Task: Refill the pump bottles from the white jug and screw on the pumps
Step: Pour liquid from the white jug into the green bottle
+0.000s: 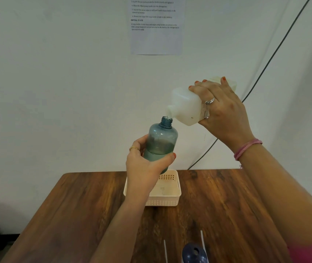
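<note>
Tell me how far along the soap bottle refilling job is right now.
Done: nothing finished shows; the cream perforated plastic basket holds no bottle. In hand: the left hand holds the translucent blue plastic bottle, partly full, while the right hand tips the white plastic jug over its open neck. Left: finish filling and screw on the dark blue pump lying at the wooden table's near edge.
</note>
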A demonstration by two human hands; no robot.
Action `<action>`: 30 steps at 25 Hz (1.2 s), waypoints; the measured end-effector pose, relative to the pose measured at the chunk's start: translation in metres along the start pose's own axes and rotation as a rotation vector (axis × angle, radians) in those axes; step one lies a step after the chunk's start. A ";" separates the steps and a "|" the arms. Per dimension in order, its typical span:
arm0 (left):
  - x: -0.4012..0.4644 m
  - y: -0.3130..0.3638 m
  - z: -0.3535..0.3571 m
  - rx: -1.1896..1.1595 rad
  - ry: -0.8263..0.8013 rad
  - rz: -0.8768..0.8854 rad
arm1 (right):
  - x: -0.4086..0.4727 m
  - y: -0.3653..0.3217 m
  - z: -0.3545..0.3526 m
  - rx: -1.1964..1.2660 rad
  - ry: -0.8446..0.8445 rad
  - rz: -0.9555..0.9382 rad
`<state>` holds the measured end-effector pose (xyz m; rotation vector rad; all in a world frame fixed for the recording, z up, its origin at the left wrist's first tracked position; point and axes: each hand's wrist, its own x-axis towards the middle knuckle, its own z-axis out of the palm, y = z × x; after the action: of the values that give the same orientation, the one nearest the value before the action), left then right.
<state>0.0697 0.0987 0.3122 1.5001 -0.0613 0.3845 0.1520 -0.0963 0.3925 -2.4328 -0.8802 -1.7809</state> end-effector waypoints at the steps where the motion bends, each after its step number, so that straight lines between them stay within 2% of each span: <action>1: 0.000 0.000 0.000 -0.006 -0.003 -0.002 | 0.000 0.000 0.000 -0.001 0.001 0.001; 30: 0.002 -0.005 0.001 -0.032 0.004 0.002 | -0.002 0.001 0.004 0.010 -0.026 -0.003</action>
<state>0.0736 0.0978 0.3084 1.4674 -0.0657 0.3866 0.1555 -0.0971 0.3903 -2.4559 -0.8928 -1.7452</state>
